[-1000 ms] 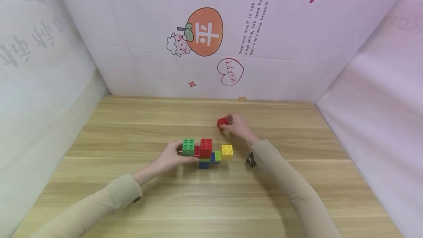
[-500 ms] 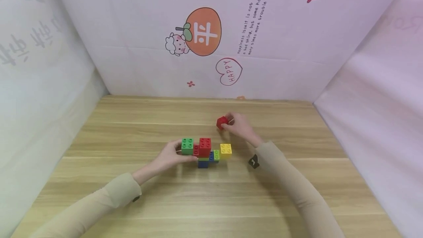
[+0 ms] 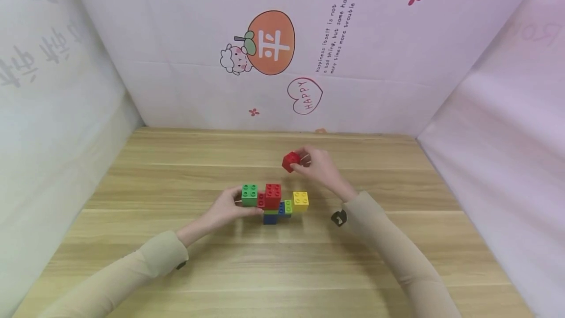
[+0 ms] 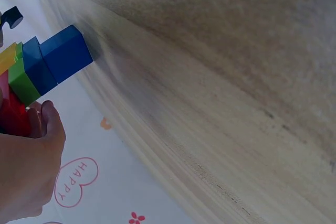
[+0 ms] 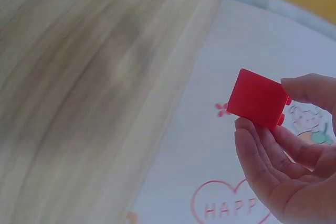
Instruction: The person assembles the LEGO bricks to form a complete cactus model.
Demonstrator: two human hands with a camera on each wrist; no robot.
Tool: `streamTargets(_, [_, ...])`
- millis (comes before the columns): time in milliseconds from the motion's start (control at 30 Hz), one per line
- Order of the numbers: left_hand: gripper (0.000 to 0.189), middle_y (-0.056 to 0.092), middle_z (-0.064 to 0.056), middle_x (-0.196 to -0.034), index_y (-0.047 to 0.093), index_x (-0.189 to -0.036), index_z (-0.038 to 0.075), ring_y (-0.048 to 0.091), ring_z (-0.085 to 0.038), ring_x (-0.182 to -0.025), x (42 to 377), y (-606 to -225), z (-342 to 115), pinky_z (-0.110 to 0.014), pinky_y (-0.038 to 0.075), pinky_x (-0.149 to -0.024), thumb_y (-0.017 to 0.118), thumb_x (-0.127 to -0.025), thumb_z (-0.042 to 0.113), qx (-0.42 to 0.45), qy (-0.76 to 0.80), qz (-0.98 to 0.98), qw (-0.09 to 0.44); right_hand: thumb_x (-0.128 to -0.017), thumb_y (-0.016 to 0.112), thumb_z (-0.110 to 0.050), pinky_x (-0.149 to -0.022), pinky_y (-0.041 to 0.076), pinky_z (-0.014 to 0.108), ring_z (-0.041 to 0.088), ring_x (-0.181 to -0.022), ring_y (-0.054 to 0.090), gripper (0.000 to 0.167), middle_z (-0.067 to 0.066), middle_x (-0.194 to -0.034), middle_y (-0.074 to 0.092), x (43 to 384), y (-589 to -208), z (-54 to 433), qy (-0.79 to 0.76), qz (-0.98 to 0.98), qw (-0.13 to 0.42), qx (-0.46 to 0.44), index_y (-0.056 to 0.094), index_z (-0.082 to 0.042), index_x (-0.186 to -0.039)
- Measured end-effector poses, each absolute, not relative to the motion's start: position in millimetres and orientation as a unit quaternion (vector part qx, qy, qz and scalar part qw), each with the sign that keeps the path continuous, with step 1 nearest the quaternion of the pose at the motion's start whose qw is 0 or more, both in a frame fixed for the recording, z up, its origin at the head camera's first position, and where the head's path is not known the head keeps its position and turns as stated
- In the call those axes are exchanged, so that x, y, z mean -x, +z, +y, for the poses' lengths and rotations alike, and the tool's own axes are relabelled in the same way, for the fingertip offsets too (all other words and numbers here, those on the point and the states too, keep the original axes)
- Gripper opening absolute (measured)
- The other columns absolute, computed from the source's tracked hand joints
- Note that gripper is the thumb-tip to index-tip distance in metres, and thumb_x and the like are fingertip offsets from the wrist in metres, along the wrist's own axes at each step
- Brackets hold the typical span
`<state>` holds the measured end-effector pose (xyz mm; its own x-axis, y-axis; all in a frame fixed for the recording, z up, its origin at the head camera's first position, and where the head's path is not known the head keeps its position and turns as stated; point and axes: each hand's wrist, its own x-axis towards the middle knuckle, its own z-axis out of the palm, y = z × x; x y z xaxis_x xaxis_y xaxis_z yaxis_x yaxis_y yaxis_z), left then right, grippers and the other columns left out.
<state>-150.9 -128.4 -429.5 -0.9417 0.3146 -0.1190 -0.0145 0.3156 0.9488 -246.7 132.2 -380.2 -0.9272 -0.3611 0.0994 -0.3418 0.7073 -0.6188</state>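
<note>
My left hand [image 3: 227,209] grips the left part of a built stack of toy building bricks, at a red brick under the green brick [image 3: 249,195]. A taller red brick [image 3: 272,196] tops the middle, and a yellow brick [image 3: 300,201] sits at the right end. Blue bricks [image 4: 66,52] form the bottom in the left wrist view, close to the wooden surface. Beyond the stack, my right hand [image 3: 321,171] pinches a loose red brick [image 3: 290,162] between thumb and fingers. Its studs face toward the palm in the right wrist view [image 5: 257,99].
A wooden tabletop [image 3: 198,278] lies under both hands. White printed cloth [image 3: 190,28] hangs behind it and along both sides. Dark pieces show beside the cuffs, one by the right sleeve [image 3: 339,218].
My right hand has shifted slightly left and away from me with the red brick, which is turned a little. The left hand and the stack stay almost in place.
</note>
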Motion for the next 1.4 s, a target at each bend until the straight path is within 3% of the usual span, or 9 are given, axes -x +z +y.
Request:
streamTargets(1000, [0.060, 0.068, -0.012, -0.128, 0.060, -0.131, 0.008, 0.066, -0.028, -0.117, 154.3, -430.5, -129.6, -0.044, 0.052, -0.105, 0.083, -0.079, 0.027, -0.096, 0.568, 0.804, 0.145, -0.087, 0.069, -0.010, -0.081, 0.063, 0.032, 0.020, -0.091, 0.070, 0.031, 0.010, -0.109, 0.069, 194.3, -333.0, 121.6, -0.324, 0.888, -0.046, 0.324, 0.064, -0.002, -0.116])
streamTargets(1400, [0.058, 0.068, -0.012, -0.128, 0.060, -0.131, 0.008, 0.066, -0.027, -0.116, 153.1, -430.6, -130.0, -0.045, 0.052, -0.105, 0.082, -0.080, 0.024, -0.116, 0.572, 0.799, 0.143, -0.087, 0.068, -0.007, -0.082, 0.062, 0.029, 0.018, -0.091, 0.070, 0.029, 0.007, -0.105, 0.068, 177.6, -320.8, 118.6, -0.323, 0.877, -0.040, 0.354, 0.064, -0.002, -0.115])
